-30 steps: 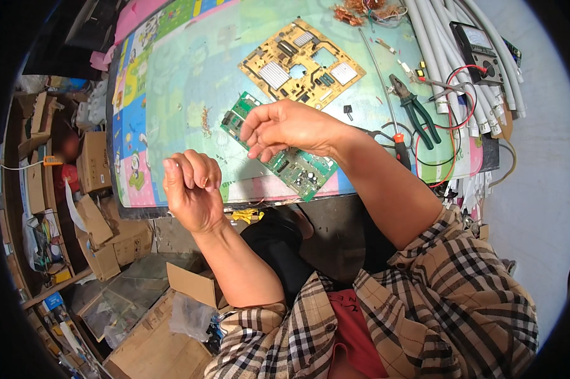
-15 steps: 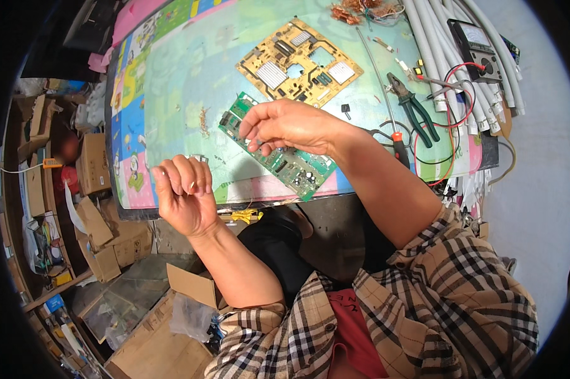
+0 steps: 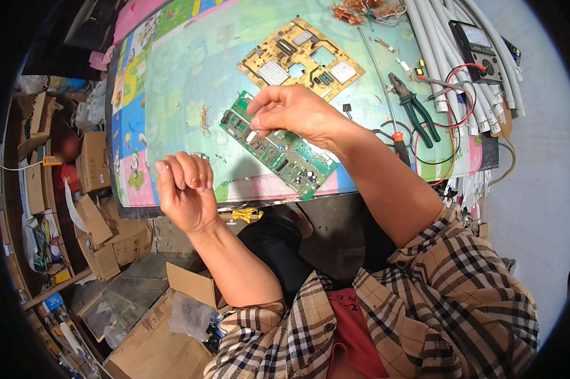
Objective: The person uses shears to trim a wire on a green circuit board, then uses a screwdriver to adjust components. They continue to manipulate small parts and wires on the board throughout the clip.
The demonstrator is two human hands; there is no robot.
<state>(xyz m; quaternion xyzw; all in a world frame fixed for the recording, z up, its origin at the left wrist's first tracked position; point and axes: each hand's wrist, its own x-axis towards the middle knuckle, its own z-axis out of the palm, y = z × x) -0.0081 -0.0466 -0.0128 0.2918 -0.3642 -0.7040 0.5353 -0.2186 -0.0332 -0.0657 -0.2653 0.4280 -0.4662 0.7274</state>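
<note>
- As the right hand (image 3: 291, 114) hangs over the far long edge of the green circuit board (image 3: 285, 163), the board stretches out from under those fingertips toward the person and to the right.
- Its long axis runs slantwise across the bench (image 3: 171, 107), far-left corner to near-right, close to the near edge.
- Of the two, the right hand is plainly nearer; the left hand (image 3: 187, 192) is raised by the bench's near edge, well apart from the board, to its left.
- On the right, the grip is bent almost to a pinch, thumb near forefinger; from where I stand I cannot tell whether it holds anything or touches the board.
- On the left, the fingers curl loosely inward, and whatever may sit between them I cannot make out.
- Green and stiff-looking, the board is a long rectangle crowded with small parts, a pale block (image 3: 252, 136) just below the right fingertips.
- Beyond it lies a broader tan circuit board (image 3: 302, 57), with cut-out openings and ribbed, silvery plates.
- Off to the right are pliers (image 3: 417, 117) with smooth dark-green handles.
</note>
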